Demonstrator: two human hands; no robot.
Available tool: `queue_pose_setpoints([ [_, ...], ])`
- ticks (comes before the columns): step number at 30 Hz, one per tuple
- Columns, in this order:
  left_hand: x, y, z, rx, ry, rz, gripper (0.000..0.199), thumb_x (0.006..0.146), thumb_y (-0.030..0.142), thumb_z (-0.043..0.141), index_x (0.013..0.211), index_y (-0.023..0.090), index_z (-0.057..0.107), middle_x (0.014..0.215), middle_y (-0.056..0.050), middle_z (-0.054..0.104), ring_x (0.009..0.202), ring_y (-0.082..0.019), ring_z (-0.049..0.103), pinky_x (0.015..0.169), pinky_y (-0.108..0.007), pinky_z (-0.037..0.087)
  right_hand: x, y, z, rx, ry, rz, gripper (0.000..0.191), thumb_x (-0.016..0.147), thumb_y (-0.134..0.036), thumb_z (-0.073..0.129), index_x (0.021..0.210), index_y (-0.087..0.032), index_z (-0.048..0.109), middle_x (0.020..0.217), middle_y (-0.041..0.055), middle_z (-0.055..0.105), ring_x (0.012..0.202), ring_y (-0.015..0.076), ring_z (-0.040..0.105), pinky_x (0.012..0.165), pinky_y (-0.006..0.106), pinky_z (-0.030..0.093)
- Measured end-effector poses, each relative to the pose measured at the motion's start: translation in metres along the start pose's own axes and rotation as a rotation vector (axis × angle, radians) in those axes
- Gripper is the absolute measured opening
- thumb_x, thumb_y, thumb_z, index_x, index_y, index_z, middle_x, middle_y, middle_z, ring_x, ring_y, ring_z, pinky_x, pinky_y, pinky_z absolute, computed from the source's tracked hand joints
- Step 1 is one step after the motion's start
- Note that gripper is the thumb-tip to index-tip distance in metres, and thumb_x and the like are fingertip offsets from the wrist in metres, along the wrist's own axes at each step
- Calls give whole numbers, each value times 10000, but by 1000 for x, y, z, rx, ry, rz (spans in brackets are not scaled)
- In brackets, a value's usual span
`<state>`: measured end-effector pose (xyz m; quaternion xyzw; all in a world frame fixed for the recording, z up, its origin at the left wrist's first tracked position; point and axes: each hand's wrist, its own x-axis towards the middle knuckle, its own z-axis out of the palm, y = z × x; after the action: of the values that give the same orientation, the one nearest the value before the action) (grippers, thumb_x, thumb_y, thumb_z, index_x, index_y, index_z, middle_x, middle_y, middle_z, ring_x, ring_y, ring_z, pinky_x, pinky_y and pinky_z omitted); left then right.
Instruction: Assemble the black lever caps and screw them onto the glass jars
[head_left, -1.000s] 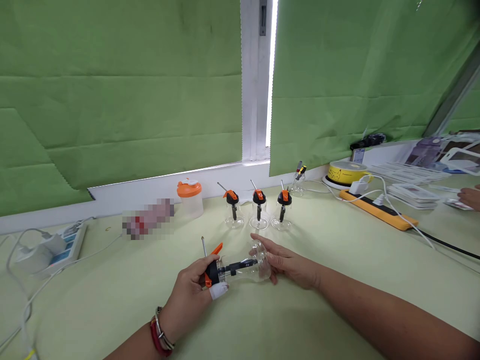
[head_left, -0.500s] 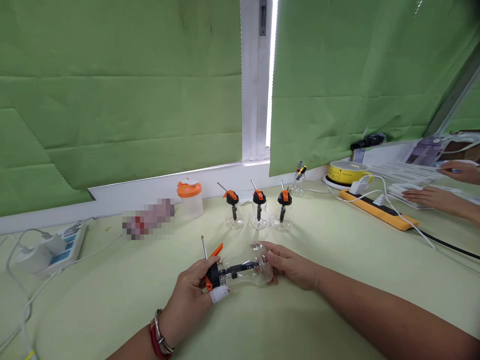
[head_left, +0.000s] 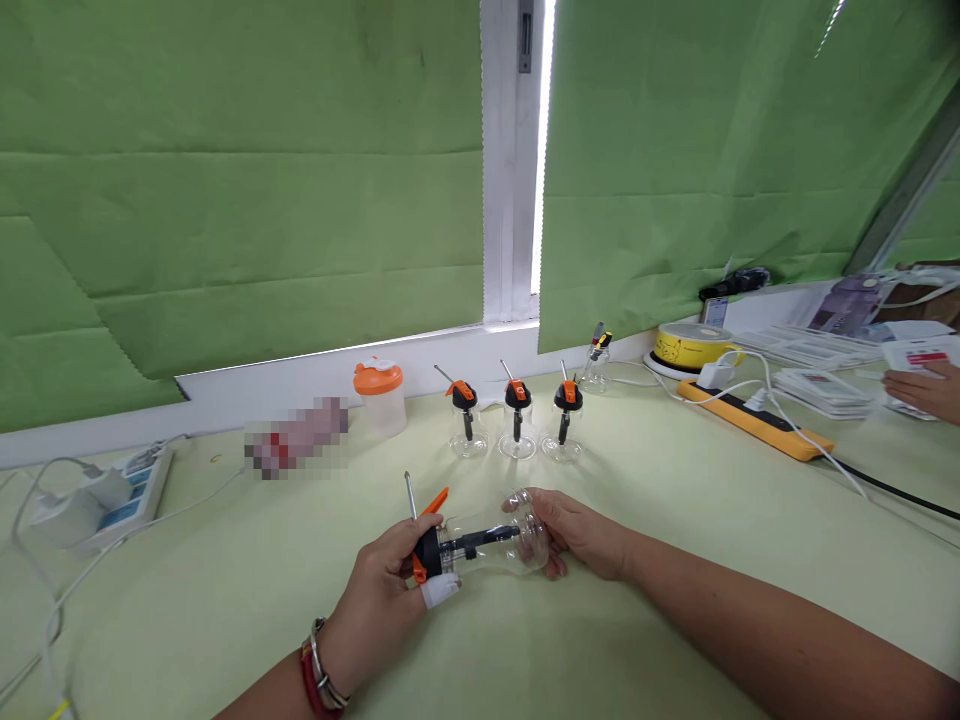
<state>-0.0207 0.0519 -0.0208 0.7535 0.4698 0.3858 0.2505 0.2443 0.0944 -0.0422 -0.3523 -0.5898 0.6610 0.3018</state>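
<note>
A clear bottle [head_left: 487, 540] lies on its side between my hands, low over the pale green table. My left hand [head_left: 390, 575] grips its black cap [head_left: 427, 553], which has an orange lever and a metal spout; white tape wraps the thumb. My right hand [head_left: 581, 530] is closed round the clear base. A black stem shows inside. Behind, three similar bottles stand upright in a row: the left one [head_left: 466, 425], the middle one [head_left: 517, 420] and the right one [head_left: 566, 420].
A tub with an orange lid [head_left: 381, 400] stands behind on the left. White power strips [head_left: 135, 500] and cables lie at the left. An orange power strip [head_left: 757, 420], a yellow container [head_left: 690, 347] and another person's hand [head_left: 926, 390] are at the right.
The bottle and my hands have barely moved; the base is turned slightly in my right hand. At the right, the other person's hands have shifted, and one now holds a white packet.
</note>
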Motion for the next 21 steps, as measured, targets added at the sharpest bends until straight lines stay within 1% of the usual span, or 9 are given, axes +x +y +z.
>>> queue_pose_setpoints([
  [5,0,-2,0,-27,3,-4,448,671,319,745,1090,193,646,943,-53,688,796,-172,641,715,-263,543,0,0,0,19,-8,9,650,848,-686,352,1204,-158,478,722,43,642,464,104,564,391,188,357],
  [8,1,-2,0,-64,6,-33,453,664,326,748,1081,184,646,940,-58,690,791,-174,640,714,-266,546,0,1,-2,49,-61,-12,629,861,-664,359,1243,-177,469,812,67,647,529,118,590,409,193,369],
  [10,2,-1,0,-87,12,-56,458,661,334,748,1076,171,646,933,-63,692,783,-176,639,708,-267,548,-1,0,-3,69,-100,-44,610,864,-630,409,1292,-196,446,927,93,637,618,136,613,444,204,392],
  [12,2,-2,1,-95,17,-68,458,659,336,747,1072,166,647,939,-68,693,786,-179,638,711,-271,549,-4,-2,-4,86,-111,-82,632,846,-575,508,1363,-236,377,1109,117,581,747,154,619,523,228,438],
  [14,2,-3,1,-95,20,-76,460,658,335,748,1074,168,647,952,-69,692,798,-182,637,721,-276,548,-6,-6,-4,94,-115,-113,733,807,-517,608,1420,-291,276,1273,121,470,865,168,601,628,265,467],
  [15,2,-3,2,-95,20,-81,460,660,337,747,1076,169,646,954,-68,691,800,-182,635,722,-276,548,-8,-9,-4,91,-122,-125,785,788,-495,644,1433,-317,234,1322,118,420,905,173,590,674,285,469],
  [16,2,-4,2,-97,19,-87,462,662,340,745,1079,169,645,952,-67,690,797,-181,634,718,-276,548,-9,-11,-3,84,-132,-134,820,773,-480,667,1438,-336,210,1345,114,390,931,178,583,711,302,465],
  [18,1,-5,2,-98,19,-98,467,664,345,744,1085,171,642,938,-62,688,783,-179,632,707,-275,549,-10,-13,-3,70,-148,-141,829,762,-467,682,1434,-355,209,1338,106,388,952,183,578,757,327,453],
  [21,1,-4,2,-97,14,-92,463,663,348,746,1079,174,644,934,-60,689,788,-180,633,718,-279,549,-10,-14,-3,65,-151,-141,776,764,-463,681,1412,-356,267,1278,95,432,926,181,587,753,328,450],
])
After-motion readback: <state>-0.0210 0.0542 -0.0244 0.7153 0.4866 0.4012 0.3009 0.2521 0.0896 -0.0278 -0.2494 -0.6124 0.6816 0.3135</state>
